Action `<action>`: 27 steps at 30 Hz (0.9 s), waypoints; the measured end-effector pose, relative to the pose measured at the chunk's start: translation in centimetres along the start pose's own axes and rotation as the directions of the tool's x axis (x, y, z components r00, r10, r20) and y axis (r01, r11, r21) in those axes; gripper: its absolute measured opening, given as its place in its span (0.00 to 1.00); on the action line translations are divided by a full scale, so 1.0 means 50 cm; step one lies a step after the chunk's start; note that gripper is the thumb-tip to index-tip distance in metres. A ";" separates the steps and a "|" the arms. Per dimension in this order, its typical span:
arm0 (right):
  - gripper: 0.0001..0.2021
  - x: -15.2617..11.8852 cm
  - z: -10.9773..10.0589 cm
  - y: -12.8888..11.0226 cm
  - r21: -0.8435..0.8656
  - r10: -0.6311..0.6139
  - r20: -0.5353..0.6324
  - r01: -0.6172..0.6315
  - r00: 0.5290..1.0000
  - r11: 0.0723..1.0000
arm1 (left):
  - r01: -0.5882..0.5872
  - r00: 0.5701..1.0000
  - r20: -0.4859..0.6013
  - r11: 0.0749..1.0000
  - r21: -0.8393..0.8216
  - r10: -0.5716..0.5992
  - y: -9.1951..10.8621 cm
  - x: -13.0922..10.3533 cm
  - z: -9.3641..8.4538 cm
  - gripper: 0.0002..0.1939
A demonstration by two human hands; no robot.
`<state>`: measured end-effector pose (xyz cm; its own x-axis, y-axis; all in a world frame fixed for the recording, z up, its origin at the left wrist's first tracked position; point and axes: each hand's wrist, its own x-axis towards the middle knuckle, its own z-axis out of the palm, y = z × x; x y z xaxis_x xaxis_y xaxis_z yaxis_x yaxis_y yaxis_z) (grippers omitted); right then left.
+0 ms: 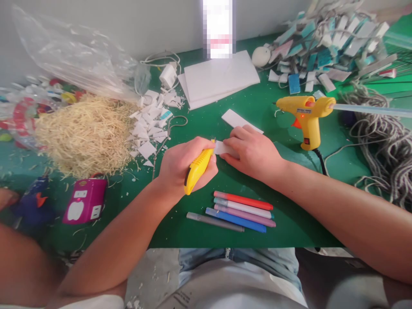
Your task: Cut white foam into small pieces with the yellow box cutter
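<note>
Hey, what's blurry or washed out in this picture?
In the head view, the bright patch at top centre is blocky and washed out; the blue tool at left looks blurred; the clear plastic bag shows glare; the yellow cutter looks crisp.

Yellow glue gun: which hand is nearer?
Right. The right hand is just left of the yellow glue gun, not touching it. The left hand, gripping the yellow cutter, is farther left, beyond the right hand.

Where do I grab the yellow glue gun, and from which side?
Probably by the handle of the yellow glue gun, from the near side: the handle juts that way, while the nozzle, maybe hot since a red light glows, points left.
</note>
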<state>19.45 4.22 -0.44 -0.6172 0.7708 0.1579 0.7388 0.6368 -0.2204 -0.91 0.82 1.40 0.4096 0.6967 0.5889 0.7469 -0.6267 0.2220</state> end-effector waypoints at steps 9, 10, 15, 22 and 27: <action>0.14 0.003 0.000 -0.003 -0.035 0.002 0.009 -0.002 1.000 0.999 | 0.169 0.985 0.000 0.973 -0.159 -0.172 -0.014 0.035 0.018 0.05; 0.14 0.003 -0.001 -0.004 -0.035 0.006 0.015 -0.006 1.000 0.999 | 0.179 0.982 -0.019 0.966 -0.188 -0.186 -0.014 0.034 0.021 0.05; 0.14 0.003 -0.003 -0.004 -0.019 0.009 0.019 -0.009 1.000 1.000 | 0.277 0.957 -0.034 0.943 -0.187 -0.287 -0.011 0.016 0.038 0.06; 0.14 0.003 -0.004 -0.005 -0.014 0.017 0.037 -0.016 0.999 1.000 | 0.168 0.985 -0.028 0.982 -0.083 -0.171 -0.018 0.001 0.037 0.06; 0.14 0.003 -0.001 -0.007 -0.029 0.013 0.022 -0.012 1.000 1.000 | -0.067 0.993 -0.102 0.998 -0.003 0.067 -0.016 0.004 0.034 0.07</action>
<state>19.11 4.14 -0.31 -0.6136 0.7782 0.1340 0.7538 0.6278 -0.1942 -0.54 2.04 0.01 0.4029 0.6142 0.6785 0.7162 -0.6732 0.1840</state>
